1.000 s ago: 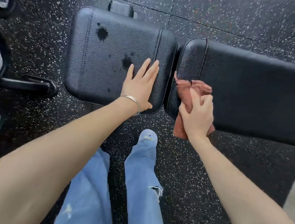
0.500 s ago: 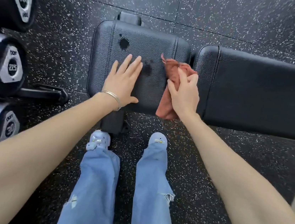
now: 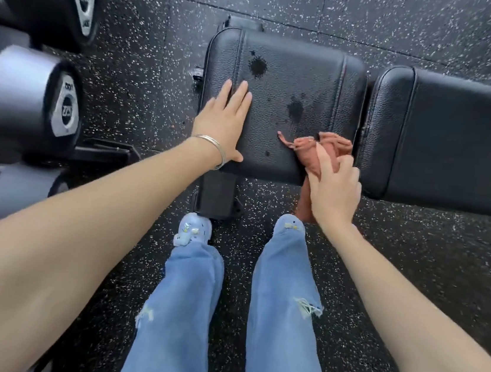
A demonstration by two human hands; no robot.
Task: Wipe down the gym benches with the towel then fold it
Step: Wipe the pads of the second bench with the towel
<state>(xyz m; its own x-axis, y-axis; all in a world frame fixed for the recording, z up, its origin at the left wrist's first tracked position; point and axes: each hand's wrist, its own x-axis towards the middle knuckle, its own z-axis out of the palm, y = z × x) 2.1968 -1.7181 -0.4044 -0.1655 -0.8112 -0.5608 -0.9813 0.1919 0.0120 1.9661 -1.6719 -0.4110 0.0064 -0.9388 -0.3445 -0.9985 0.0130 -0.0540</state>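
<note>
Towel (image 3: 319, 151), rust-coloured and bunched, lies pressed on the near right corner of the black seat pad (image 3: 285, 76) of a gym bench, with its lower end hanging past the pad's near edge. The right hand (image 3: 332, 190) is closed around the towel, fingers curled over the cloth. The left hand (image 3: 222, 121) rests flat and spread on the near left part of the seat pad, a thin bracelet (image 3: 212, 144) at the wrist. Dark wet blotches (image 3: 257, 65) mark the pad beyond both hands. Right of the seat pad, across a narrow gap, is the long back pad (image 3: 459, 144). Left of the seat pad, dumbbells (image 3: 32, 101) sit racked. Nearer than the pad, two legs in blue jeans (image 3: 281, 314) stand on speckled black flooring (image 3: 135, 64).
</note>
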